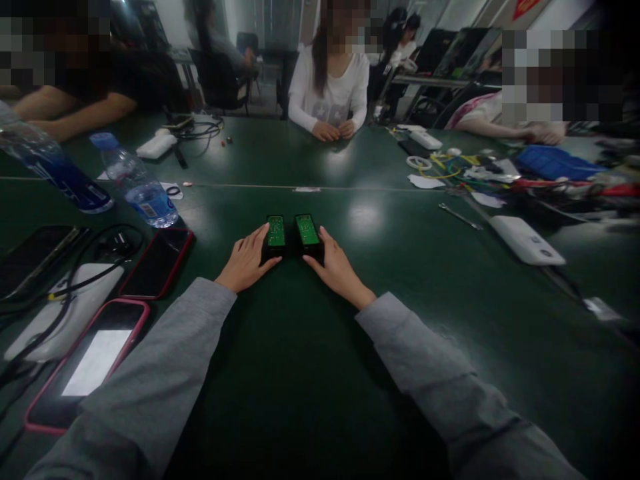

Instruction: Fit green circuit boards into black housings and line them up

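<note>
Two small black boxes with green circuit boards on top sit side by side on the dark green table (310,347), a narrow gap between them. My left hand (246,259) holds the left black box (276,231), fingers along its outer side and thumb at its near edge. Around the right black box (307,231), tilted slightly towards the left, my right hand (340,268) is placed the same way, thumb at the near corner. Both forearms are in grey sleeves. The fingertips on the outer sides are partly hidden.
Phones (157,263), a white power bank (65,310), black cables and water bottles (150,193) crowd the left. To the right are a wrench (460,217), another white power bank (527,240), a blue tray (557,163) and tangled wires. People sit across the table.
</note>
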A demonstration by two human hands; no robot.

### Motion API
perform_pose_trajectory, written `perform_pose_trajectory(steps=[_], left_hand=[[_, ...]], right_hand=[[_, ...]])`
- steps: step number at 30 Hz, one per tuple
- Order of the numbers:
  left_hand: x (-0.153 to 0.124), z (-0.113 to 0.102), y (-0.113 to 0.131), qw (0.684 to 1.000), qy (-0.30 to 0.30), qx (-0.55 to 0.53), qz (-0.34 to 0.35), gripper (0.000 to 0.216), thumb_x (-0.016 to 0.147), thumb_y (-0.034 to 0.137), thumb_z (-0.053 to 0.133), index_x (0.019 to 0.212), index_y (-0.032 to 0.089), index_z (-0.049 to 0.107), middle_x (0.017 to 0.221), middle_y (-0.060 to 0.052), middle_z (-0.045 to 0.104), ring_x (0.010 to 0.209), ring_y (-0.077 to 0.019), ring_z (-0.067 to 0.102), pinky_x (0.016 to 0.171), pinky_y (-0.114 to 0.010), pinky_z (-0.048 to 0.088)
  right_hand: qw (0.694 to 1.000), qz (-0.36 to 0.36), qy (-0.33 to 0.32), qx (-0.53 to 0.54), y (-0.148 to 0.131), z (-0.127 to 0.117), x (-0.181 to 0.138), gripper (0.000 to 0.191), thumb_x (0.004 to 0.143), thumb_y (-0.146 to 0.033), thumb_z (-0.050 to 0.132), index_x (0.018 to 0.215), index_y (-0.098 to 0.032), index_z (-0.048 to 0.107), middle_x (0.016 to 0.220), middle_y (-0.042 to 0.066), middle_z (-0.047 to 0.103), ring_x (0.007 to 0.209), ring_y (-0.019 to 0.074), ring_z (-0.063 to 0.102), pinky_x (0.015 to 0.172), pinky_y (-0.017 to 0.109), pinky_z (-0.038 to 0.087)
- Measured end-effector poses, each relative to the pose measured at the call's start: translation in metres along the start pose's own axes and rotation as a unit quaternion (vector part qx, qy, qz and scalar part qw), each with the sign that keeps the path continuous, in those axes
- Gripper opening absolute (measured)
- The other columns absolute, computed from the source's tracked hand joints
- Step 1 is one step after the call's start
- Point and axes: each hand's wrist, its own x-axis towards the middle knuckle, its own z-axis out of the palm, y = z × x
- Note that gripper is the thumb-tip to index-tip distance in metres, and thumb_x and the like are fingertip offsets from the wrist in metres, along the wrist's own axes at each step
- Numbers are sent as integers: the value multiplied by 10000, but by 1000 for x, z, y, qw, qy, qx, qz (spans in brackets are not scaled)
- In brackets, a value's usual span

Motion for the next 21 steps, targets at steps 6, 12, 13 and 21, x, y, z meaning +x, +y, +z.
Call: perform_pose_trajectory(steps=[6, 12, 13, 21], left_hand=[[0, -4, 4, 999, -10, -4, -30, 920, 960, 628, 514, 1635, 122, 145, 1646, -239, 333, 1499, -375, 379, 1188, -574, 353], [1, 5, 26, 994, 22, -55, -90, 1052, 883, 725, 580, 1621, 97, 168, 1596, -267, 408, 1465, -405, 424, 1201, -619, 321], [2, 9, 30, 992, 38, -61, -101, 1041, 888, 705, 592, 1618, 95, 169, 1592, -273, 411, 1469, -405, 420, 1205, -623, 311], [8, 20, 33, 986, 73, -94, -120, 840, 978, 484, 583, 1626, 158, 157, 1606, -240, 409, 1506, -376, 381, 1214, -658, 286]], right_hand=[[999, 43, 21, 25, -9, 3, 2, 919, 942, -625, 613, 1597, -71, 282, 1565, 266, 404, 1459, 386, 400, 1193, 609, 369], [994, 70, 54, 70, -26, 20, 15, 773, 935, -461, 650, 1549, -84, 373, 1508, 234, 489, 1426, 356, 448, 1174, 577, 409], [993, 76, 60, 71, -28, 22, 17, 747, 936, -418, 638, 1547, -79, 372, 1499, 234, 498, 1416, 350, 462, 1171, 569, 417], [993, 76, 94, -8, -25, 15, 19, 741, 924, -243, 533, 1592, -62, 267, 1551, 237, 432, 1456, 346, 419, 1197, 580, 391]])
